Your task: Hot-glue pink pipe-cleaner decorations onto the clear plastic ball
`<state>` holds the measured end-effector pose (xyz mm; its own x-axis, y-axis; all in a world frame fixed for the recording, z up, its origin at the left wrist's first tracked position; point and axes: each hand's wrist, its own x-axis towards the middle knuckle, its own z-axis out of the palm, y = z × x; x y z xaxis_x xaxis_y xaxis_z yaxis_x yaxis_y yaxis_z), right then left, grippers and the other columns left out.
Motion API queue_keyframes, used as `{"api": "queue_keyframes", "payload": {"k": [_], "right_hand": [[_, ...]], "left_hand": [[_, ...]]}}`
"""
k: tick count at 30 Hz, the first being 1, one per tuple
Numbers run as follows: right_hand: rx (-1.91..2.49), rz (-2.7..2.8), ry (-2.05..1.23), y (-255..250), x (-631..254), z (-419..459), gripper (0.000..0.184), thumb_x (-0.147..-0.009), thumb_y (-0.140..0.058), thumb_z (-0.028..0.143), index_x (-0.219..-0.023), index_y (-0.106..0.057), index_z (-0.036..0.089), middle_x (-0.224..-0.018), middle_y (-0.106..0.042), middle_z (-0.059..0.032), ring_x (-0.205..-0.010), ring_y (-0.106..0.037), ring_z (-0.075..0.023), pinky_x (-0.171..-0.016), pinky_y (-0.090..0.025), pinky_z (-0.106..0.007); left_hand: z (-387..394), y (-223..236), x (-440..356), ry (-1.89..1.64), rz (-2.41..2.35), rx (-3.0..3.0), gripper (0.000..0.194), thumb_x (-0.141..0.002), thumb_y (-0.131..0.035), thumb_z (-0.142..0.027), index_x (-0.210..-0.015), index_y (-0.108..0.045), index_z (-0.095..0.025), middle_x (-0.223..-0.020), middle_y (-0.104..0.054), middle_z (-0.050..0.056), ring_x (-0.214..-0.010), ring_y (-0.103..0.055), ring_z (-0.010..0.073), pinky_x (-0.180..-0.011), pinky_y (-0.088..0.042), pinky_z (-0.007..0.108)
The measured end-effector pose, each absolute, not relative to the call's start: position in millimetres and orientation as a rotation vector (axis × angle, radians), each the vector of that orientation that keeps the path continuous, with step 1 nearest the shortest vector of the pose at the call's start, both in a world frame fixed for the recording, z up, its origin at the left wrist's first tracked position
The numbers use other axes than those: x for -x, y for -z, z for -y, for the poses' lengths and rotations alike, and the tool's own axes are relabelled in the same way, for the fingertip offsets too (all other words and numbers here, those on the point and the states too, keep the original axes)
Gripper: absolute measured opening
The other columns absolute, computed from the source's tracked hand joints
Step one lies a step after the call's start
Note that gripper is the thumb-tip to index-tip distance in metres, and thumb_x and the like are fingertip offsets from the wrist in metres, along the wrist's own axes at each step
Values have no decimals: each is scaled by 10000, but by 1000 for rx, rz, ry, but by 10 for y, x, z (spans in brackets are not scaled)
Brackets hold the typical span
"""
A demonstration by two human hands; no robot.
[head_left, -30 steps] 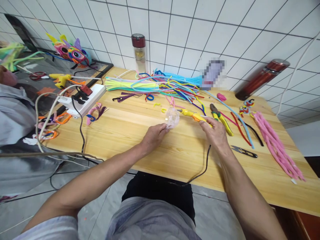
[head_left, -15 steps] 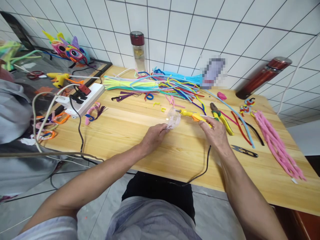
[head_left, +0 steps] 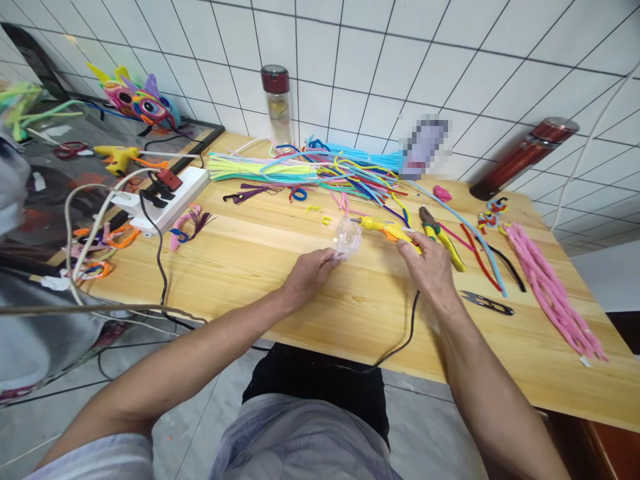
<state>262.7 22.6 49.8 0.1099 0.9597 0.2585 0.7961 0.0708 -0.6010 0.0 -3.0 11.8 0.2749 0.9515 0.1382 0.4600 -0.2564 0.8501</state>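
My left hand (head_left: 311,275) pinches the lower edge of a small clear plastic piece (head_left: 349,238) with some pale pink on it; its exact kind I cannot make out. My right hand (head_left: 429,263) is closed round the handle of a yellow glue gun (head_left: 383,228). The gun's metal nozzle points left and is at the upper right of the clear piece; whether they touch I cannot tell. From the handle a black cord hangs down over the table's front edge. Two short yellow bits (head_left: 326,219) lie just beyond the clear piece.
Colourful pipe cleaners (head_left: 280,168) are heaped at the back. Pliers (head_left: 441,239), thread snips (head_left: 487,302) and a pink pipe-cleaner bundle (head_left: 555,290) lie right. A red thermos (head_left: 525,159) and a glass bottle (head_left: 276,100) stand by the wall. Left are a power strip (head_left: 173,200) and another glue gun (head_left: 117,159).
My hands and the glue gun have barely moved; the clear piece appears slightly turned. At the far left, the other person's grey clothing has shifted away.
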Motion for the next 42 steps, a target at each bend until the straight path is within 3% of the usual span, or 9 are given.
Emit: {"api": "queue_keyframes", "payload": {"k": [8, 15, 28, 42], "right_hand": [[1740, 1770, -325, -548, -2617, -166, 474, -873, -525, 490, -1082, -831, 194, -789, -729, -54, -713, -605, -229, -663, -396, -333], [1739, 1678, -269, -601, -2679, -163, 403, -868, -552, 494, -990, -824, 223, -735, -706, -37, -708, -608, -237, -663, -413, -330], [1788, 1783, -270, -577, -2682, -161, 450, -857, -541, 497, -1057, -834, 221, -804, -747, -69, -745, -624, -255, -664, -398, -343], [1768, 1769, -236, -538, -2681, -189, 418, -849, -541, 491, -994, -831, 228, -763, -730, -61, -691, -588, -235, -646, -386, -336]], "left_hand": [[24, -89, 11, -909, -1270, -1830, 261, -990, -515, -300, -747, -485, -210, -735, -552, -15, -745, -536, 151, -725, -394, 277], [41, -116, -2, -911, -1231, -1828, 297, -1004, -508, -363, -748, -474, -215, -731, -549, -11, -747, -527, 153, -721, -400, 271], [42, -119, -10, -883, -1172, -1780, 237, -977, -521, -324, -771, -507, -207, -715, -526, -31, -722, -494, 134, -699, -388, 249], [41, -128, -2, -874, -1165, -1752, 237, -976, -531, -335, -776, -534, -208, -729, -549, -25, -743, -515, 145, -714, -417, 251]]}}
